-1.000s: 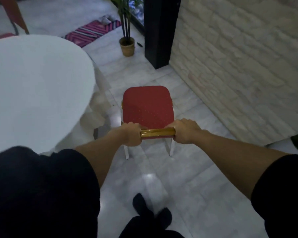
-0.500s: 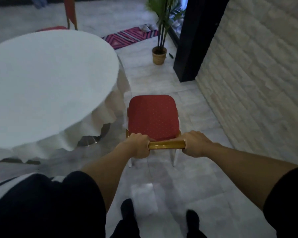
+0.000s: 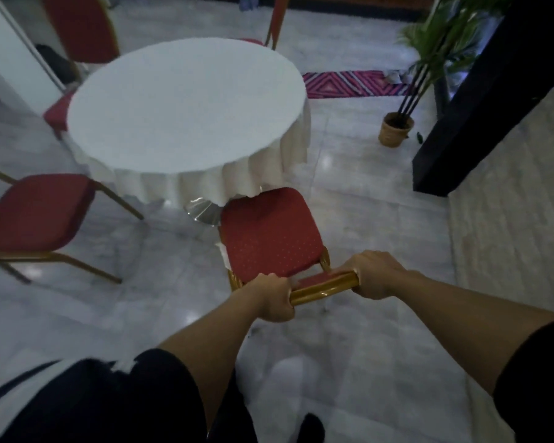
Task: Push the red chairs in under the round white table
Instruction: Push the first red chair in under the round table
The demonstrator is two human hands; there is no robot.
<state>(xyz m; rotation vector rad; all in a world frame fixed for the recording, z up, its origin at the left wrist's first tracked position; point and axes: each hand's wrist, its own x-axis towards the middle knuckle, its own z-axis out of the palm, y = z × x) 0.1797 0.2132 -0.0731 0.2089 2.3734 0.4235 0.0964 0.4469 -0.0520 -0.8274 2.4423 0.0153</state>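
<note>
A red chair (image 3: pixel 269 235) with a gold frame stands in front of me, its seat's front edge just reaching the hanging cloth of the round white table (image 3: pixel 186 103). My left hand (image 3: pixel 274 297) and my right hand (image 3: pixel 373 274) both grip the gold top rail of its back. A second red chair (image 3: pixel 36 212) stands off to the left, apart from the table. A third red chair (image 3: pixel 77 30) sits at the table's far left, its seat partly under the cloth. Part of another red chair back (image 3: pixel 277 17) shows behind the table.
A potted plant (image 3: pixel 395 129) stands on the tiled floor at the right, next to a dark pillar (image 3: pixel 480 116) and a light stone wall. A pink patterned rug (image 3: pixel 349 84) lies beyond the table. A white wall panel (image 3: pixel 7 59) is at far left.
The chair has swung left and forward toward the table, so its seat front now meets the cloth. My view has turned left, showing the whole table and more chairs.
</note>
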